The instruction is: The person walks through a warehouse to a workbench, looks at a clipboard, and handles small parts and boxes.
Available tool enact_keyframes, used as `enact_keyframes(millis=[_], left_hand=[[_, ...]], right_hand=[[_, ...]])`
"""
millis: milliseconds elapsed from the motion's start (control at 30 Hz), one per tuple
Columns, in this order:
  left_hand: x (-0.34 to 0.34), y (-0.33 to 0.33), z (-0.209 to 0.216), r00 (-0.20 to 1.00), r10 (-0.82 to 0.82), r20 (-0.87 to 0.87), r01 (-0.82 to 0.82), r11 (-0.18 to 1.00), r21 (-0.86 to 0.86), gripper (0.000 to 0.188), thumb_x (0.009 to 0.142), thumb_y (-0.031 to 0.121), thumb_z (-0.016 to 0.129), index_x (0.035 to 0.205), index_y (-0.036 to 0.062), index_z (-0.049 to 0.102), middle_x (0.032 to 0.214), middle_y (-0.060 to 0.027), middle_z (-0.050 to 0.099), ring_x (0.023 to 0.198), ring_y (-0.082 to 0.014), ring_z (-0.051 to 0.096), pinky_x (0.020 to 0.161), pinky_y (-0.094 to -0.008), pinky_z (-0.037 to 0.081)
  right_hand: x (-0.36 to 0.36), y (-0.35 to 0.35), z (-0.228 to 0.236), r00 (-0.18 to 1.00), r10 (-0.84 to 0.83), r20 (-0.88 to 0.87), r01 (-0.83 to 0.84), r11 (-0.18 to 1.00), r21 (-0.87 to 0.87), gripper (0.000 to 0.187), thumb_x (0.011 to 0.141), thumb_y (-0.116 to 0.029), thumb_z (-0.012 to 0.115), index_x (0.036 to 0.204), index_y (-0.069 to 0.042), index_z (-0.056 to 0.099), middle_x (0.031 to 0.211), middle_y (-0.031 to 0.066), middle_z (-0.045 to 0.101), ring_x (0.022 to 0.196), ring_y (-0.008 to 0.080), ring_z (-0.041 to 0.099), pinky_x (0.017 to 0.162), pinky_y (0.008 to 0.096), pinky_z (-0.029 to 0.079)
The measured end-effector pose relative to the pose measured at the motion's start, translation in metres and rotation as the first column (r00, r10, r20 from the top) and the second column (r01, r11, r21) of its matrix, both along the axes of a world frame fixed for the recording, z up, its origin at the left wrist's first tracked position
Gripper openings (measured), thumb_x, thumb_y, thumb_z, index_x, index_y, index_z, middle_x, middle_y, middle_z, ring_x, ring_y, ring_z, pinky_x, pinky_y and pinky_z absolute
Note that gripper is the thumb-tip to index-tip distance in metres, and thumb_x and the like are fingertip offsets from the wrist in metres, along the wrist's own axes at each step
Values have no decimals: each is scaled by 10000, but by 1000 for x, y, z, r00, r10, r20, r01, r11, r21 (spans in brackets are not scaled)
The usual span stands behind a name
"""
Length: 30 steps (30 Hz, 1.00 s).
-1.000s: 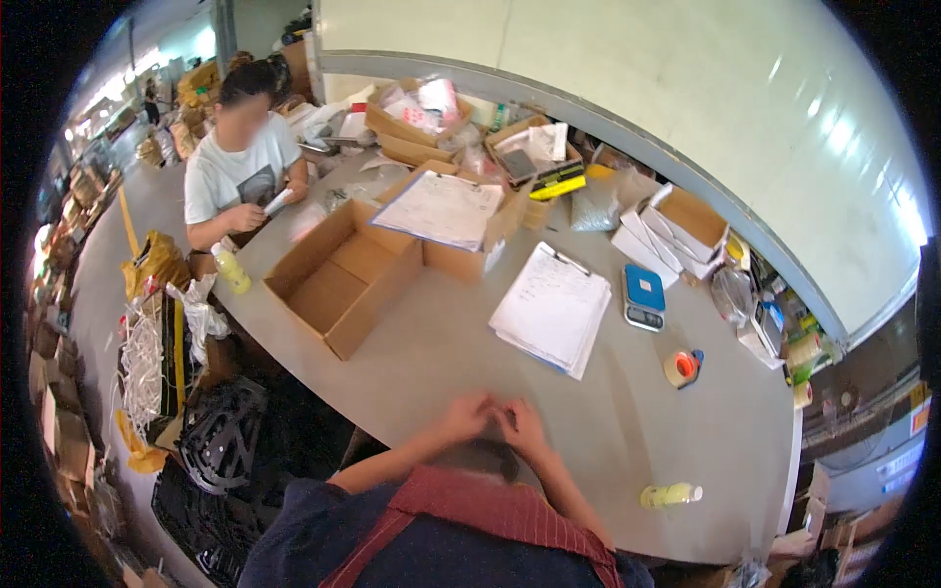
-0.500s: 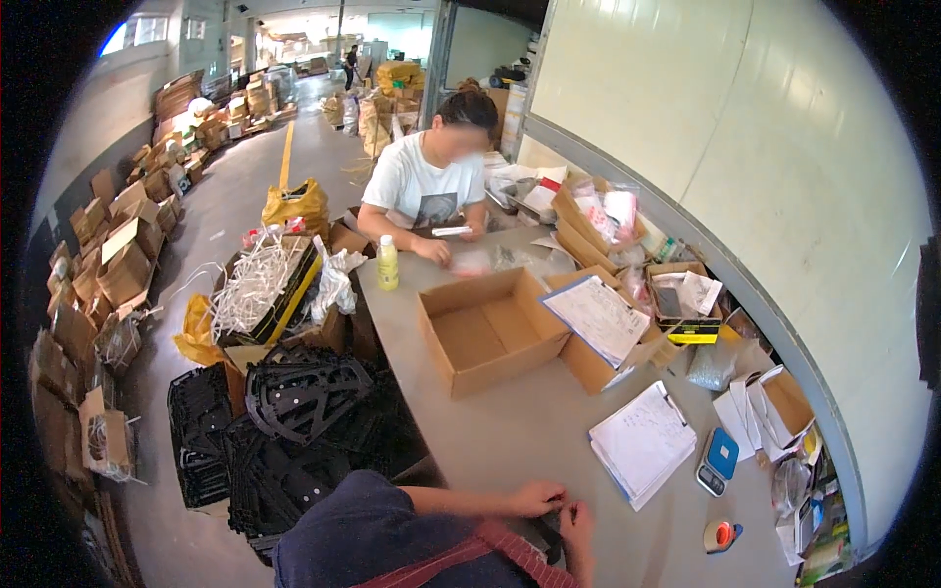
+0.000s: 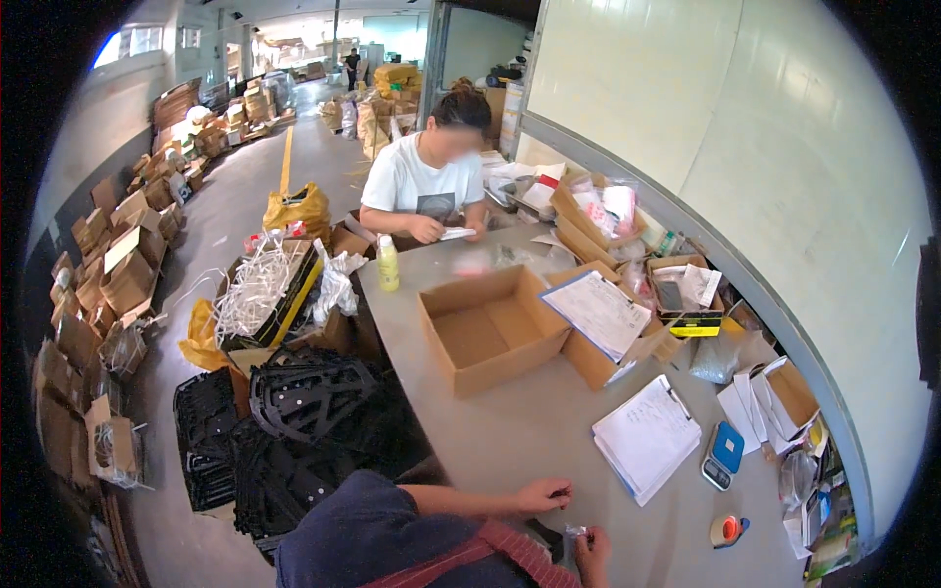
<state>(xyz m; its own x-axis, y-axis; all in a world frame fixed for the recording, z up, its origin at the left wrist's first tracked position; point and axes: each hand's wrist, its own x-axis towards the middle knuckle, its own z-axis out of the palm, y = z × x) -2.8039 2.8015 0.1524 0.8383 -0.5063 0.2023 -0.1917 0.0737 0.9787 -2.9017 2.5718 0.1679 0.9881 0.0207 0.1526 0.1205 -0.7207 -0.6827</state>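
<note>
At the near edge of the grey table point(image 3: 490, 441), my left hand point(image 3: 541, 496) has its fingers curled together, and whatever is in them is too small to name. My right hand point(image 3: 591, 551) is just beyond it to the lower right, its fingers closed on a small clear plastic bag point(image 3: 574, 531), mostly hidden. The two hands are apart. Something dark shows below them, partly covered by my arm and a red strap. An open cardboard box point(image 3: 490, 328) stands farther off on the table, and a clipboard with papers point(image 3: 647, 438) lies right of my hands.
A blue scale point(image 3: 723, 453) and an orange tape roll point(image 3: 727, 530) are at the right. Black plastic parts point(image 3: 304, 412) are heaped left of the table. Across it sits a person point(image 3: 423, 181) holding something white, near a yellow-green bottle point(image 3: 388, 265). Filled boxes point(image 3: 686, 294) line the wall.
My hands, close together before, have moved apart; the right one shifted toward the lower right and the clear bag now shows. The person across has brought both hands to the white thing.
</note>
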Motion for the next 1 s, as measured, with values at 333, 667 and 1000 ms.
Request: enact_keyframes(millis=[333,667,1000], left_hand=[[6,9,21,914,-128,385,78,987,141,281,850,333,688,956,76,655,905,-92,654,858,-248,632,804,-385,501],[4,0,9,954,-66,293,-22,957,288,375,917,451,603,950,78,618,917,-141,629,905,-331,597,819,-440,468],[5,-5,0,940,-74,333,-38,948,316,300,907,402,603,965,108,600,916,-99,620,916,-306,590,869,-451,433]], right_hand=[[25,43,29,997,56,-57,-55,998,6,223,801,-227,672,894,-27,641,811,138,667,747,297,650,695,396,513],[43,28,-3,994,100,-52,-101,995,-23,212,795,-217,658,864,-18,637,765,152,668,708,276,655,669,393,511],[27,20,7,990,118,-77,-114,992,63,277,800,-320,681,857,-62,598,804,147,610,756,358,590,678,464,456]])
